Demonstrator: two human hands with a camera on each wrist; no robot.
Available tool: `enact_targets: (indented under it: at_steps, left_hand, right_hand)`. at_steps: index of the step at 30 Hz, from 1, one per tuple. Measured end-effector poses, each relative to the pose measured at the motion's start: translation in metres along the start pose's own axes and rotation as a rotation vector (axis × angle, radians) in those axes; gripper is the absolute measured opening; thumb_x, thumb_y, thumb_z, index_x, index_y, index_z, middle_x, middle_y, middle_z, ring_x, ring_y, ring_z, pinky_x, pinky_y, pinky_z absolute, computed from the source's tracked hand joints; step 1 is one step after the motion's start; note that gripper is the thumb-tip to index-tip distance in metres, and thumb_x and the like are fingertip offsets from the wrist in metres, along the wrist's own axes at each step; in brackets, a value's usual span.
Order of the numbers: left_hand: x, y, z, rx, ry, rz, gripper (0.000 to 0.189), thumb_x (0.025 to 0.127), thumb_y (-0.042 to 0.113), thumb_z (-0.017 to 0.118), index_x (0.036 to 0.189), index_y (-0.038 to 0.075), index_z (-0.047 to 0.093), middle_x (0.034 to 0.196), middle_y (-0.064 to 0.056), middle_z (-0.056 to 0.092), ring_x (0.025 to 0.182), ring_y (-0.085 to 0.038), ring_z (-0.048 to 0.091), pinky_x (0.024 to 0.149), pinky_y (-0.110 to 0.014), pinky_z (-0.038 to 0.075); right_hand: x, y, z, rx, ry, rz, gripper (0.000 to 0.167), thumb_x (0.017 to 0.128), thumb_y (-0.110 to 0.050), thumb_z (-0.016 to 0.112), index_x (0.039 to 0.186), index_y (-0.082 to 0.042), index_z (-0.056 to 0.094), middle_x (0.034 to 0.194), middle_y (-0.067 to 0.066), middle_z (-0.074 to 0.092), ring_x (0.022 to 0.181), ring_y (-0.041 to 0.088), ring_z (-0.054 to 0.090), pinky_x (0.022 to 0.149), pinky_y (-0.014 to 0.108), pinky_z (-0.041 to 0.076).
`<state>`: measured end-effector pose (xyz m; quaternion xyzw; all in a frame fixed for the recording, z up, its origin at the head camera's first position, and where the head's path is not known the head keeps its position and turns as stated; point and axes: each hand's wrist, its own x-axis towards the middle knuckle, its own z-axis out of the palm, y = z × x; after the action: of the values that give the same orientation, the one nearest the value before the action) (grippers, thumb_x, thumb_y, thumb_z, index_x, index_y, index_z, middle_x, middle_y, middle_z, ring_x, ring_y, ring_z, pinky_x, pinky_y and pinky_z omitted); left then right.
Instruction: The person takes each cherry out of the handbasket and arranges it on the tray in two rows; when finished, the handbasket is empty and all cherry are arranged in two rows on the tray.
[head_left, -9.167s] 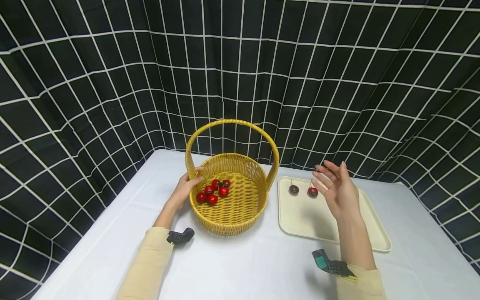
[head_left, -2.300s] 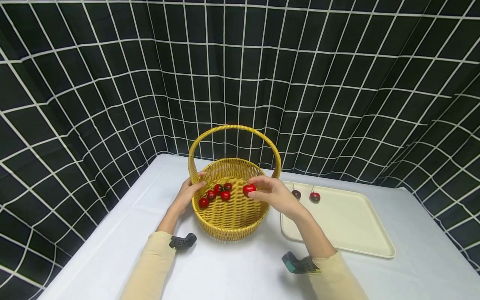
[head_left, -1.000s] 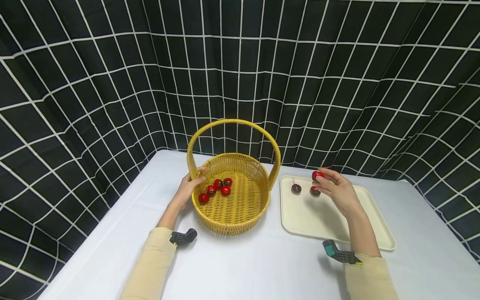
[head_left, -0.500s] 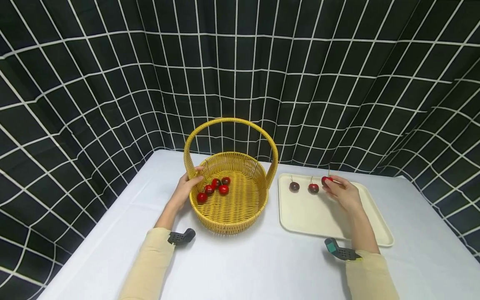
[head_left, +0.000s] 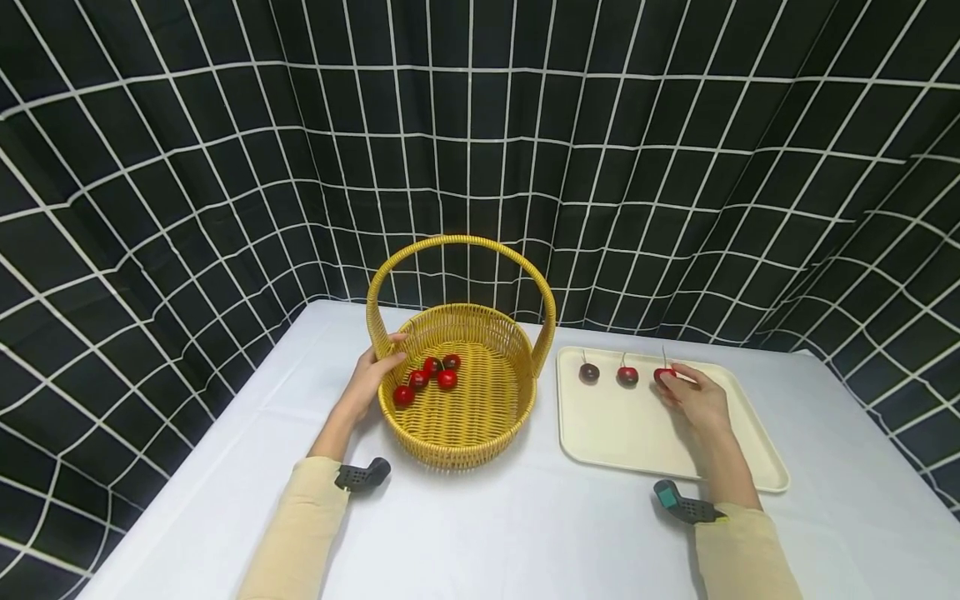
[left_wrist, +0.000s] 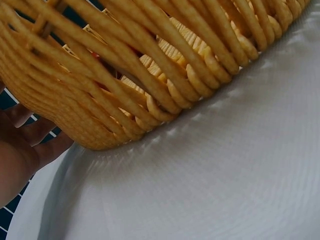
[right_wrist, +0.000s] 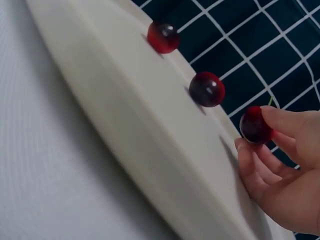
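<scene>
In the head view, my left hand [head_left: 367, 377] grips the left rim of a yellow wicker basket [head_left: 457, 457], thumb over the edge by the handle's foot. Several red cherries [head_left: 447, 379] lie together on the left of the basket's floor. My right hand [head_left: 701, 400] pinches a dark red cherry [right_wrist: 255, 125] with its stem upward, low over the back of a cream tray [head_left: 630, 433]. Two other cherries sit on the tray in a row to its left, a dark cherry [head_left: 588, 372] and a redder cherry [head_left: 627, 377].
The basket's tall handle [head_left: 465, 240] arches over its opening. A white cloth [head_left: 525, 533] covers the table. Behind and at both sides hangs a black curtain [head_left: 435, 150] with a white grid.
My right hand, bare over the tray at first, took a cherry from the basket, carried it right and lowered it beside the tray's two cherries. My left hand stayed on the basket's rim.
</scene>
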<state>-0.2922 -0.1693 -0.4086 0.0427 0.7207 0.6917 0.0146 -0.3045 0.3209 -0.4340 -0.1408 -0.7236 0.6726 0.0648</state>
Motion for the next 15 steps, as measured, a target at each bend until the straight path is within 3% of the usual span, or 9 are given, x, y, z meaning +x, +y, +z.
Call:
enact_targets:
  at_steps: [9,15]
  left_hand:
    - [0.0,0.0,0.001,-0.002,0.012,0.0,0.045,0.099,0.008,0.047,0.142,0.0,0.039,0.149,-0.019,0.032,0.138,-0.032,0.026,0.111,-0.046,0.019]
    - [0.0,0.001,0.001,0.003,0.01,-0.004,0.044,0.099,0.008,0.046,0.142,0.0,0.039,0.149,-0.019,0.031,0.138,-0.032,0.026,0.111,-0.047,0.019]
  right_hand:
    - [0.008,0.006,0.003,-0.164,0.081,0.029,0.05,0.094,-0.016,0.06,0.136,0.007,0.044,0.079,-0.013,0.056,0.065,-0.008,0.059,0.066,0.015,0.052]
    - [0.008,0.01,0.005,-0.216,0.107,0.006,0.047,0.094,-0.017,0.062,0.133,0.006,0.048,0.077,-0.012,0.056,0.063,-0.006,0.058,0.063,0.014,0.052]
